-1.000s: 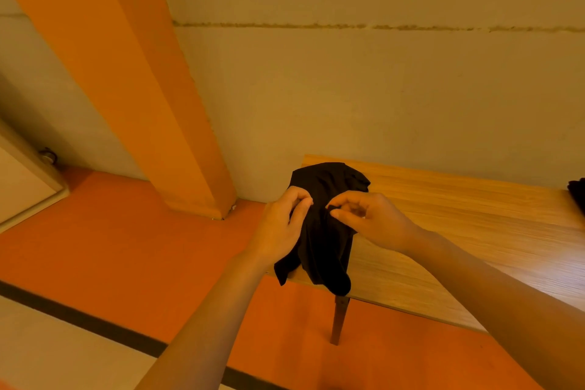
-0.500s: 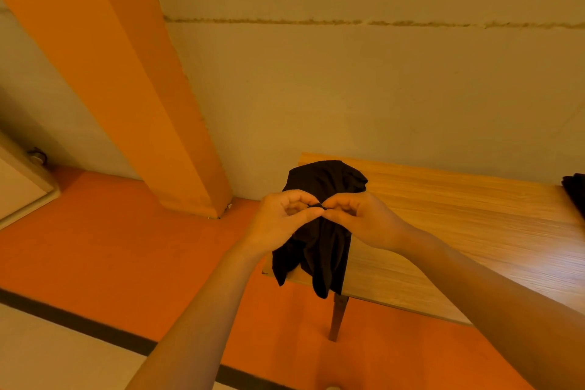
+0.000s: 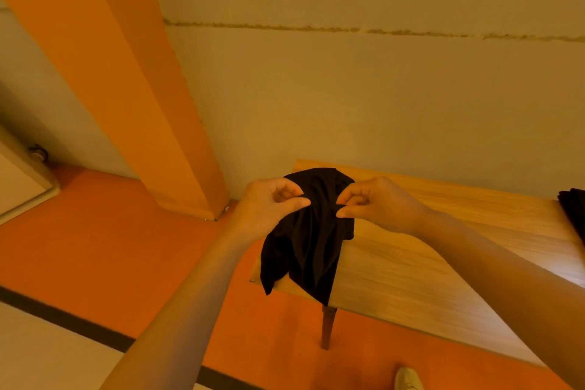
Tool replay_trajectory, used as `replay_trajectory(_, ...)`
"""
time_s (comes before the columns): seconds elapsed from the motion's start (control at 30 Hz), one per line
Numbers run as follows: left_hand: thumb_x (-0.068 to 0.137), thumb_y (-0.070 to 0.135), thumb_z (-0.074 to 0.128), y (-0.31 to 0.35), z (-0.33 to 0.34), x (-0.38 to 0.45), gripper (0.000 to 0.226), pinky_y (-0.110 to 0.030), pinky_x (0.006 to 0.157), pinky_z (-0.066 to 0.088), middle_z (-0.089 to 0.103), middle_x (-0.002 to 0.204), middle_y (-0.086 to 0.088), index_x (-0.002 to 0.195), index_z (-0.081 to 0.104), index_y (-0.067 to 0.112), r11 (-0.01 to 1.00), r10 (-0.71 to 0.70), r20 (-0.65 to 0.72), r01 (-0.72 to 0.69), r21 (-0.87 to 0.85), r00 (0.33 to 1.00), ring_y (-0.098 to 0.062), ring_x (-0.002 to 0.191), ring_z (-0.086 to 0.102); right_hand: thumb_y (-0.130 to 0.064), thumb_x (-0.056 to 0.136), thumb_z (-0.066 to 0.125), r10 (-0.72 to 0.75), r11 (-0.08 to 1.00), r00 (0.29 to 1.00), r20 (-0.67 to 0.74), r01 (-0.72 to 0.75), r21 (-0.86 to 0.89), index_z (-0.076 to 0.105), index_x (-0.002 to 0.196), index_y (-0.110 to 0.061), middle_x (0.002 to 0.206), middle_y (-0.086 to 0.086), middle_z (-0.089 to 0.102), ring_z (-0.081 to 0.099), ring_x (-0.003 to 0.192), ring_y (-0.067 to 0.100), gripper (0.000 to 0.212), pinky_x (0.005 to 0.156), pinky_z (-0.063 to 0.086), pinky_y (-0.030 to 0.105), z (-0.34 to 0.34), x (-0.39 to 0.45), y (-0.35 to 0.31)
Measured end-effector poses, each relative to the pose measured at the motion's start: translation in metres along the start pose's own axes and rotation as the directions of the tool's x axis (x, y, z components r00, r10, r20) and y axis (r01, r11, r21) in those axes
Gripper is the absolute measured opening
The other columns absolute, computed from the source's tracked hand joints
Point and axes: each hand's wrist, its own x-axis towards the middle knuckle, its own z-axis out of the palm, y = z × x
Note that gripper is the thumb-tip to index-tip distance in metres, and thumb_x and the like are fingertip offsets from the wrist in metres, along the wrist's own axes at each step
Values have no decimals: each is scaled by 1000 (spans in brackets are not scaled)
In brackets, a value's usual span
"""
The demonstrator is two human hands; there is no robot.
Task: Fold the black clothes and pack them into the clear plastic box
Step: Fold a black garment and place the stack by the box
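Observation:
A black garment (image 3: 308, 241) hangs bunched in the air over the left end of the wooden table (image 3: 443, 263). My left hand (image 3: 269, 206) pinches its upper edge on the left side. My right hand (image 3: 376, 203) pinches the same edge on the right, a short gap apart. The cloth droops below both hands past the table's front corner. More black cloth (image 3: 574, 215) lies at the table's far right edge, cut off by the frame. No clear plastic box is in view.
An orange pillar (image 3: 133, 89) stands to the left against the pale wall (image 3: 380, 98). The floor is orange with a dark strip (image 3: 63, 317) near me. One table leg (image 3: 327, 326) shows below the front corner. A shoe tip (image 3: 408, 378) is at the bottom.
My two hands, which met at the middle of the cloth half a second ago, have drawn apart sideways, spreading the garment's top edge between them.

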Motion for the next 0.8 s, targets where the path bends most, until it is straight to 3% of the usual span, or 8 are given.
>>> replay_trajectory(0.13,78,22,78,25,-2,24,10,-17,69,49,70,86,-4,83,71,18,998,35,-62,-32,47,997,-11,77,63,-25,87,69,-96,995,991,-95,95,-12,71,98,-21,92,-5,73,67,88,4,12,85,54,25,-33,8,-1)
replay_trajectory(0.3,80,24,76,80,-3,67,9,-13,66,47,68,82,2,78,67,27,979,149,-83,-136,149,985,-9,75,60,-26,93,61,-207,978,956,-209,199,-59,69,102,-21,96,-8,70,64,89,-3,13,75,47,6,-91,16,-12)
replay_trajectory(0.53,89,23,67,182,13,145,6,-35,86,55,70,90,-2,92,68,17,914,314,-106,-270,304,943,-17,88,67,-21,94,59,-355,935,846,-396,321,-153,70,98,-23,91,-15,67,60,83,-9,11,73,43,2,-200,21,-25)
replay_trajectory(0.6,90,21,65,210,24,168,5,-38,86,55,68,89,-2,92,67,17,890,358,-106,-304,341,928,-18,89,66,-20,91,63,-354,935,818,-453,319,-154,70,95,-19,86,-11,67,60,74,-9,8,70,45,3,-233,24,-25)
replay_trajectory(0.7,90,20,66,246,42,201,10,-39,85,55,67,92,-4,96,68,12,873,384,-132,-313,374,914,-21,91,65,-18,87,69,-299,952,839,-454,294,-83,71,94,-13,82,-1,70,63,65,-2,9,65,50,11,-282,26,-20)
replay_trajectory(0.8,90,18,66,270,60,230,10,-42,85,55,63,90,-3,95,67,10,871,386,-143,-309,382,911,-24,93,64,-16,86,69,-231,971,847,-479,235,-52,70,92,-11,78,3,68,62,56,-2,8,52,45,7,-329,26,-8)
